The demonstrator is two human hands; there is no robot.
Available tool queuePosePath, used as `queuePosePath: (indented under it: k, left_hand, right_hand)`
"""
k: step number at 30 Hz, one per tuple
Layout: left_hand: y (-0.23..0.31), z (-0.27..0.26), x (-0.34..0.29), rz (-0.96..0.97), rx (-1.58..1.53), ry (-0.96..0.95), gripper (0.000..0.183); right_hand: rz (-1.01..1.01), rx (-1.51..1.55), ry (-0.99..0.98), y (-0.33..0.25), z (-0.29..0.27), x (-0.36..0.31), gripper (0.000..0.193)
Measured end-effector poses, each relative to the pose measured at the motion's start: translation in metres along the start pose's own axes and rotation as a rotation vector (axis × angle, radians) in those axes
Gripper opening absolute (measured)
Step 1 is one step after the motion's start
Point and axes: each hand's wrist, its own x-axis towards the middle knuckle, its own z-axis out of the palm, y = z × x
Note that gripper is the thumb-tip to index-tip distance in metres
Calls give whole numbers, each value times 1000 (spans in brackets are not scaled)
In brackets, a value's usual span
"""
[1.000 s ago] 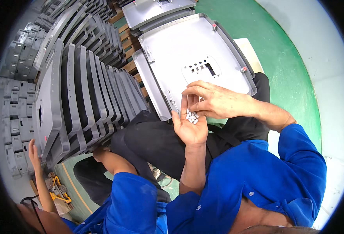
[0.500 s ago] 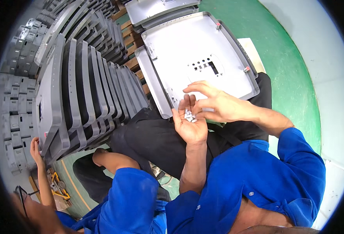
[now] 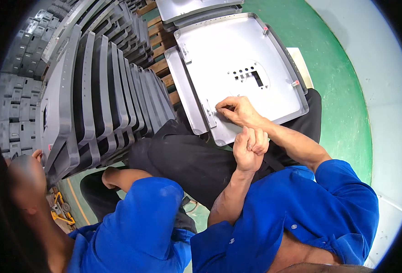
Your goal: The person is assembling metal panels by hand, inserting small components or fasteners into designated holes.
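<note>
A wide, shallow grey metal panel (image 3: 214, 50) with raised edges lies across my lap, with a group of cut-out holes near its middle. My right hand (image 3: 240, 111) reaches over its near left part, thumb and forefinger pinched together beside a small metal bracket (image 3: 208, 113). Whatever sits in that pinch is too small to make out. Just nearer to me, my left hand (image 3: 252, 148) is closed in a fist; the small white pieces seen in its palm earlier are hidden inside. Two small red-and-white parts, a far one (image 3: 265, 30) and a near one (image 3: 295, 83), stand along the panel's right side.
Another metal panel (image 3: 180, 86) lies under the left edge. Upright grey panels (image 3: 89, 91) stand packed on the left, near a wooden pallet (image 3: 157, 41). A co-worker in a blue sleeve (image 3: 148, 214) sits close on my left. Green floor (image 3: 337, 91) and a pale wall (image 3: 387, 82) lie right.
My left hand has closed over the small white pieces and drawn toward me, to the right. My right hand has left that palm and moved to the bracket. The co-worker's head has come closer.
</note>
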Motion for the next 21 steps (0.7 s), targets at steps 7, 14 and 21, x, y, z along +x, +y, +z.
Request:
queuePosePath:
  k: [7,14,21]
  left_hand:
    - [-4,-5,0,26,7,52,47]
    - [-3,-4,0,22,19,53,48]
    - [-4,-7,1,35,16,47,47]
  right_hand:
    - [5,-89,-10,2,11,6,18]
    - [27,-81,3,-6,13,6,19]
    - [49,-98,6,-5,16,8,18]
